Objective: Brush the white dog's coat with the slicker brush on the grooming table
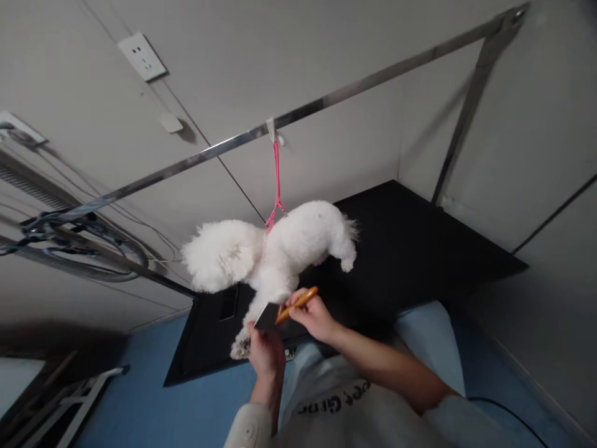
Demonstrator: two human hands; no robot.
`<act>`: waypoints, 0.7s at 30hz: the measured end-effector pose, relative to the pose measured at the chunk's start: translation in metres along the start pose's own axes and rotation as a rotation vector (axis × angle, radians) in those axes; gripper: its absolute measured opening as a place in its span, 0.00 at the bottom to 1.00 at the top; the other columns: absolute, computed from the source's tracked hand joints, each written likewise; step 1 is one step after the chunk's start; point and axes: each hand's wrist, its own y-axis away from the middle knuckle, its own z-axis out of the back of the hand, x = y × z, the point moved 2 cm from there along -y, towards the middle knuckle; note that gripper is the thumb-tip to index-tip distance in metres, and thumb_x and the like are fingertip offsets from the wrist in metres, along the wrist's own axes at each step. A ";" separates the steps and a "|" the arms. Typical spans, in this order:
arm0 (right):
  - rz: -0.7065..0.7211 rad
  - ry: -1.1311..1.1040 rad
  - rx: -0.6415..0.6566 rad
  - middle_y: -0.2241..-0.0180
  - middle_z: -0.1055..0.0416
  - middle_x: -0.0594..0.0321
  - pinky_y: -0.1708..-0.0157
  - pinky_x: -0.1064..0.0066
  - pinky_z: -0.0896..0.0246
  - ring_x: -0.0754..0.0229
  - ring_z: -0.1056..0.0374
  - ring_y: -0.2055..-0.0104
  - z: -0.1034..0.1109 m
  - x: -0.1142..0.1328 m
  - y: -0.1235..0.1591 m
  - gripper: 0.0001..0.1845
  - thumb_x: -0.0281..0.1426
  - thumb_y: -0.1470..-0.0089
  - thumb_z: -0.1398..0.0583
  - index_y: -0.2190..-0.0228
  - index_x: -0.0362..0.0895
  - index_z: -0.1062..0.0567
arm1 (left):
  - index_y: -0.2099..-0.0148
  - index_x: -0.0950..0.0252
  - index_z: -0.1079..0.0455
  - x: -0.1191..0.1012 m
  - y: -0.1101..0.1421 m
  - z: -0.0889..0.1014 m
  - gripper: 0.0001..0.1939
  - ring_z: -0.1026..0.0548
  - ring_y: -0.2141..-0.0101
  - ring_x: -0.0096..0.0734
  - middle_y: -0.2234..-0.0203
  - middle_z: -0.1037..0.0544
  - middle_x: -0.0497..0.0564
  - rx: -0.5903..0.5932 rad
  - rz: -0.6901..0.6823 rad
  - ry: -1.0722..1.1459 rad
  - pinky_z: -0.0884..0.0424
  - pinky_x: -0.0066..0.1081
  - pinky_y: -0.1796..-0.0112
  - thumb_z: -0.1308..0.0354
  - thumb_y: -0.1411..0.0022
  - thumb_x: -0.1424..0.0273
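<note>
A fluffy white dog (303,233) stands on a black grooming table (387,249), its head to the left. My right hand (313,317) is closed around the wooden handle of a slicker brush (298,303). The flat head of the brush lies against or just over the dog's front leg (263,302); its bristles are hidden. Below the brush head, my left hand (267,353) grips that leg near the paw, thumb uppermost. The fingers on its far side are out of sight. Greyish fur shows on the paw (240,346).
A pink lead (277,177) runs from the dog's neck up to a metal bar (336,96) spanning the table. Hoses and cables (93,249) hang at the left. The wall (326,37) stands close behind, with a socket (142,56).
</note>
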 end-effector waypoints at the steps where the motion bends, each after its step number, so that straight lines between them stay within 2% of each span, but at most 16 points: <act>1: -0.004 -0.008 -0.028 0.69 0.30 0.64 0.63 0.67 0.36 0.59 0.33 0.66 -0.001 0.000 0.000 0.14 0.40 0.54 0.34 0.71 0.46 0.31 | 0.68 0.66 0.28 -0.003 -0.001 0.000 0.23 0.23 0.66 0.33 0.75 0.25 0.51 0.004 0.002 0.020 0.24 0.32 0.66 0.62 0.31 0.65; 4: 0.109 -0.017 -0.340 0.67 0.31 0.63 0.59 0.65 0.36 0.58 0.32 0.63 0.005 0.009 -0.009 0.14 0.41 0.53 0.36 0.70 0.47 0.31 | 0.64 0.65 0.27 -0.008 -0.004 -0.001 0.19 0.22 0.61 0.31 0.68 0.22 0.51 -0.023 0.033 0.146 0.25 0.31 0.61 0.59 0.31 0.67; 5: 0.147 -0.012 -0.388 0.66 0.31 0.63 0.58 0.64 0.36 0.58 0.32 0.63 0.006 0.012 -0.010 0.13 0.41 0.52 0.36 0.70 0.47 0.32 | 0.62 0.64 0.27 -0.009 -0.006 0.000 0.17 0.23 0.58 0.31 0.65 0.21 0.50 -0.024 0.050 0.178 0.25 0.31 0.59 0.58 0.31 0.67; 6: 0.160 -0.001 -0.349 0.66 0.30 0.63 0.58 0.64 0.36 0.58 0.32 0.63 0.005 0.013 -0.011 0.13 0.40 0.52 0.36 0.70 0.47 0.31 | 0.60 0.63 0.27 -0.010 -0.008 0.001 0.17 0.24 0.56 0.31 0.62 0.21 0.50 -0.017 0.067 0.197 0.26 0.31 0.58 0.58 0.31 0.66; 9: 0.055 0.027 0.015 0.68 0.29 0.62 0.61 0.65 0.35 0.58 0.31 0.65 -0.010 0.012 -0.009 0.12 0.38 0.54 0.34 0.71 0.46 0.29 | 0.58 0.62 0.28 -0.009 -0.016 0.012 0.18 0.24 0.57 0.34 0.61 0.22 0.51 -0.017 0.128 0.210 0.26 0.32 0.60 0.58 0.31 0.62; 10: 0.013 0.026 0.049 0.70 0.29 0.63 0.62 0.65 0.35 0.58 0.31 0.66 -0.014 0.010 -0.008 0.12 0.38 0.55 0.34 0.71 0.46 0.29 | 0.57 0.62 0.28 -0.008 -0.018 0.017 0.17 0.23 0.59 0.34 0.61 0.22 0.51 -0.024 0.147 0.217 0.26 0.33 0.61 0.57 0.31 0.62; 12: -0.015 0.013 -0.058 0.72 0.30 0.64 0.63 0.65 0.35 0.58 0.32 0.68 -0.018 0.007 -0.010 0.12 0.39 0.55 0.35 0.72 0.45 0.29 | 0.56 0.61 0.29 -0.006 -0.024 0.027 0.15 0.23 0.61 0.33 0.63 0.22 0.50 -0.034 0.157 0.224 0.25 0.33 0.61 0.55 0.32 0.63; 14: 0.027 0.013 -0.187 0.70 0.30 0.64 0.62 0.65 0.36 0.58 0.32 0.66 -0.021 0.006 -0.011 0.12 0.39 0.54 0.36 0.71 0.45 0.29 | 0.53 0.60 0.30 -0.003 -0.030 0.036 0.14 0.23 0.61 0.33 0.62 0.22 0.49 -0.010 0.135 0.219 0.25 0.34 0.62 0.53 0.33 0.63; 15: 0.049 0.019 -0.191 0.69 0.30 0.63 0.61 0.65 0.36 0.58 0.32 0.65 -0.024 0.005 -0.010 0.11 0.38 0.53 0.36 0.70 0.45 0.29 | 0.53 0.60 0.30 -0.002 -0.033 0.039 0.14 0.23 0.62 0.33 0.62 0.22 0.49 0.009 0.123 0.218 0.25 0.33 0.63 0.52 0.34 0.63; 19: -0.019 0.030 0.006 0.71 0.29 0.64 0.63 0.65 0.36 0.58 0.32 0.67 -0.030 0.002 -0.011 0.11 0.39 0.53 0.35 0.71 0.46 0.28 | 0.57 0.60 0.26 0.002 -0.044 0.048 0.11 0.22 0.66 0.32 0.65 0.20 0.49 0.072 0.146 0.256 0.23 0.32 0.64 0.49 0.37 0.65; 20: -0.029 0.029 -0.017 0.72 0.30 0.64 0.63 0.65 0.36 0.59 0.33 0.68 -0.028 0.003 -0.014 0.12 0.40 0.54 0.35 0.71 0.46 0.29 | 0.58 0.60 0.25 0.003 -0.046 0.049 0.12 0.21 0.65 0.32 0.65 0.20 0.49 0.072 0.171 0.275 0.23 0.32 0.62 0.48 0.37 0.66; 21: -0.013 0.030 -0.092 0.72 0.30 0.64 0.63 0.65 0.36 0.58 0.33 0.68 -0.024 0.005 -0.018 0.13 0.41 0.55 0.35 0.72 0.46 0.29 | 0.58 0.60 0.24 0.004 -0.049 0.050 0.12 0.21 0.62 0.33 0.64 0.19 0.50 0.066 0.204 0.295 0.23 0.32 0.61 0.49 0.37 0.67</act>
